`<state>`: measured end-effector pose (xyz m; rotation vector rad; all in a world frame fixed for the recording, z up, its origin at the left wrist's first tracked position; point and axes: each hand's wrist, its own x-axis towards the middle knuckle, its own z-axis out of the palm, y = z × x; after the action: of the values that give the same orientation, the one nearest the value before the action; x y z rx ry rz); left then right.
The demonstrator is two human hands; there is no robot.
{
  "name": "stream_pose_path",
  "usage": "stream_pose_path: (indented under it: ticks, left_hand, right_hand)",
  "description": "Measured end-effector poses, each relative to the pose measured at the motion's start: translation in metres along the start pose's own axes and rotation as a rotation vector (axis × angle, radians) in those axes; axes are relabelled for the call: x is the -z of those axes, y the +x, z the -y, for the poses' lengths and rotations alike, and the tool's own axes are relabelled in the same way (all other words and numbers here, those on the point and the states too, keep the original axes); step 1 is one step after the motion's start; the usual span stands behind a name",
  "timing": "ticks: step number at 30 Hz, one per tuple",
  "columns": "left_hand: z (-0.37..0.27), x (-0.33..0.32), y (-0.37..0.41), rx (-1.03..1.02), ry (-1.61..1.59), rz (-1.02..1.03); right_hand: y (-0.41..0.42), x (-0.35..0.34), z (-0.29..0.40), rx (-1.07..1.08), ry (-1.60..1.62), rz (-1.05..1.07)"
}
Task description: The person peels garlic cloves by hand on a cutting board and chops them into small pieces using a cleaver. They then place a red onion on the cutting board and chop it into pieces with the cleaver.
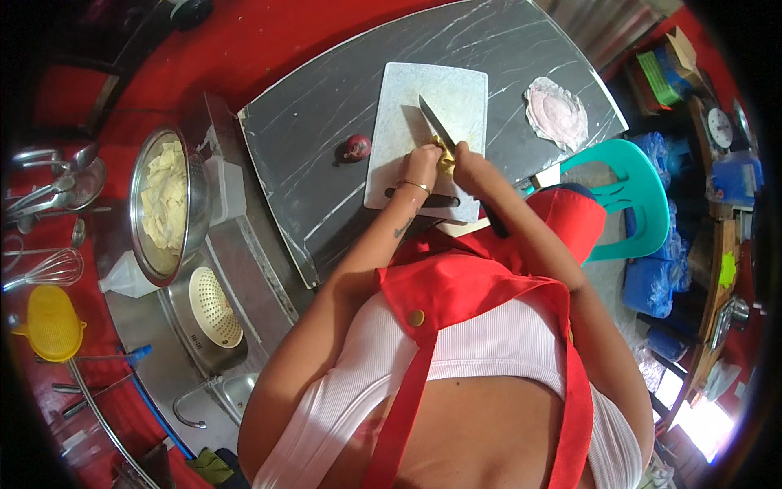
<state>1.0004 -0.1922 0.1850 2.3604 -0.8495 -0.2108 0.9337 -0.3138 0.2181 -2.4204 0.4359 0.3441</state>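
My right hand (473,171) grips a kitchen knife (435,119); its blade points away from me and its black handle end shows below the wrist. Beside it, my left hand (421,168), with a bracelet at the wrist, holds a small yellow-brown piece of food (447,164) against the white cutting board (415,85). The blade lies close by this piece; whether it is cutting in cannot be told. Fingers partly hide the food. Left of the board, a red onion (357,148) rests on the dark marble-patterned table (305,165).
On the table's right lies a round pinkish item (556,113) with a crinkled edge. A turquoise plastic chair (650,208) stands at the right. To the left, a metal colander (186,202) holds pale yellow pieces, near a sink (235,391) and a cream strainer (215,305).
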Motion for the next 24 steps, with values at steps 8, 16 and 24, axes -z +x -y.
stream_pose_path:
  ticks: [8, 16, 24]
  left_hand:
    - [0.004, 0.001, 0.001, -0.107, 0.06, -0.039]
    - [0.013, -0.005, -0.003, -0.129, -0.006, -0.116]
    - [0.004, 0.005, -0.004, -0.092, -0.074, -0.11]
  right_hand:
    - [-0.006, 0.02, 0.015, -0.096, 0.121, 0.106]
    - [-0.001, -0.007, 0.002, -0.021, 0.025, -0.013]
    - [0.003, -0.024, -0.005, 0.02, -0.011, -0.103]
